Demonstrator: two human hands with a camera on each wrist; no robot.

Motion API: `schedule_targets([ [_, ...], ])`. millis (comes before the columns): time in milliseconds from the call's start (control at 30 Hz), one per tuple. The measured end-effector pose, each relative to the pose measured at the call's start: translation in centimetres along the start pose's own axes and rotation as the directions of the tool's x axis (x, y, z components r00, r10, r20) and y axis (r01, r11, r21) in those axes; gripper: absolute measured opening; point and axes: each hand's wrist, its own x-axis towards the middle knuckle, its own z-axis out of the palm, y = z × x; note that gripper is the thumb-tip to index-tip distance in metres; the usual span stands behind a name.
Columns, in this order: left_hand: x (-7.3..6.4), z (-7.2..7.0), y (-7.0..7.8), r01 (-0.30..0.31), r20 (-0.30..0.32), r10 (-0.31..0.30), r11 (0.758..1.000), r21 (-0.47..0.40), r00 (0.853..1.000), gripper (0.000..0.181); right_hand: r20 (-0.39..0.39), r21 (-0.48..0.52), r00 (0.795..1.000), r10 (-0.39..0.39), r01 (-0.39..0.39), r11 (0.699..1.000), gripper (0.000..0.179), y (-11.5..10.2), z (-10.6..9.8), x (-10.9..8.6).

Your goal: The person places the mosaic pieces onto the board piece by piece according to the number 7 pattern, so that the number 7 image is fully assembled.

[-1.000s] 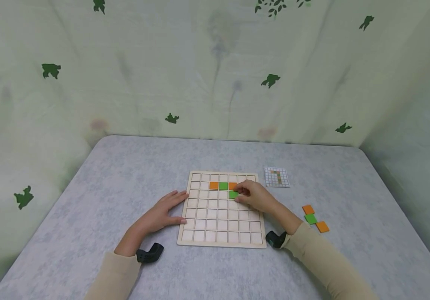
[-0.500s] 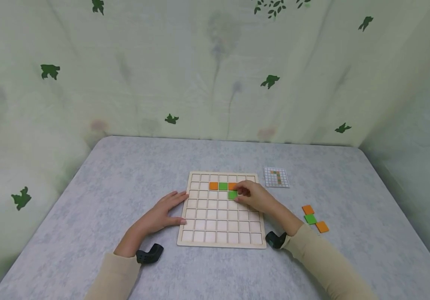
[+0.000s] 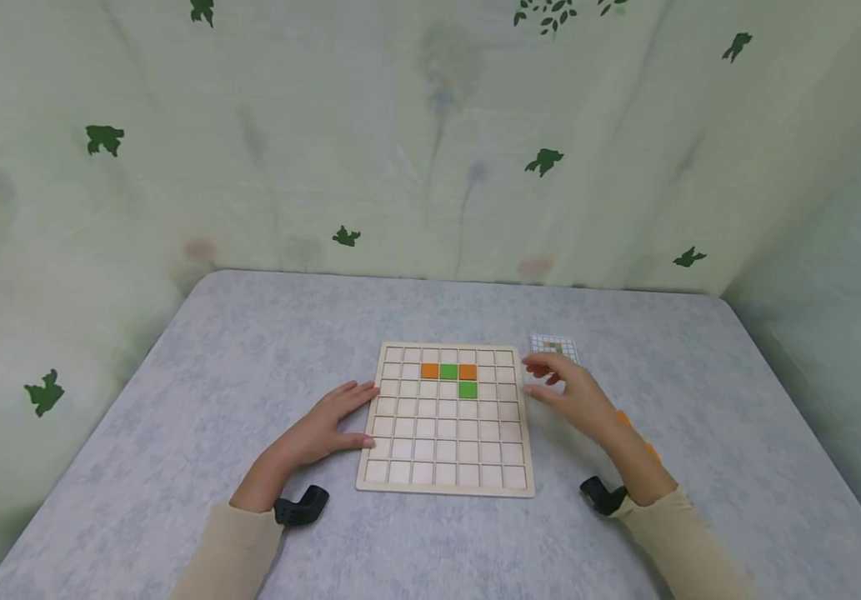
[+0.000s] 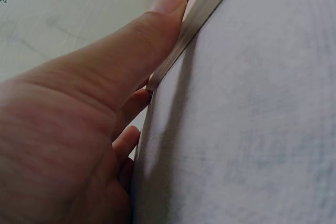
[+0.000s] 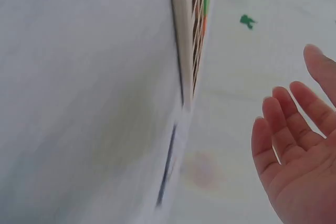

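A wooden grid board (image 3: 426, 429) lies on the table. Three tiles, orange (image 3: 429, 371), green (image 3: 448, 372) and orange (image 3: 468, 372), form a row in its upper part, and another green tile (image 3: 468, 390) sits directly below the right orange one. My left hand (image 3: 317, 427) rests at the board's left edge, thumb and fingertips touching the rim, as the left wrist view also shows. Past the right edge, my right hand (image 3: 573, 396) is raised over the table with relaxed fingers; the right wrist view shows its palm holding nothing.
A small pattern card (image 3: 554, 344) lies behind my right hand, partly covered by it. Loose orange tiles (image 3: 623, 417) peek out from under the right forearm. A pale curtain (image 3: 430, 150) with green bird shapes hangs behind the table (image 3: 310, 325).
My right hand has let go of the lower green tile and moved right, off the board, now covering part of the card and loose tiles. The left hand has stayed put.
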Motion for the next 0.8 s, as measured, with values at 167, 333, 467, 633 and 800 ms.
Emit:
schedule_targets([
  [167, 0.0, 0.0, 0.0, -0.002, -0.004, 0.002, 1.0, -0.002, 1.0, 0.082, -0.061, -0.071, 0.998, 0.023, -0.027, 0.997, 0.043, 1.5, -2.0, -3.0],
  [333, -0.1, -0.1, 0.1, 0.002, -0.005, -0.002, 1.0, 0.002, 1.0, 0.082, -0.063, -0.082, 0.992, 0.106, -0.111, 0.991, 0.042, 2.9, -3.5, -5.5],
  [467, 0.0, -0.1, 0.1, 0.007, -0.003, -0.007, 1.0, 0.0, 1.0, 0.082, -0.042, -0.071, 0.986, 0.16, -0.162, 0.984, 0.041, 4.2, -4.4, -6.8],
  [633, 0.1, 0.0, 0.0, 0.016, 0.002, -0.016, 1.0, -0.004, 1.0, 0.082, -0.019, -0.08, 0.972, 0.233, -0.234, 0.969, 0.038, 5.9, -5.1, -8.1],
  [800, 0.0, 0.0, 0.0, 0.02, 0.001, -0.02, 1.0, -0.007, 1.0, 0.082, -0.013, -0.068, 0.948, 0.318, -0.318, 0.946, 0.034, 6.9, -5.4, -8.6],
])
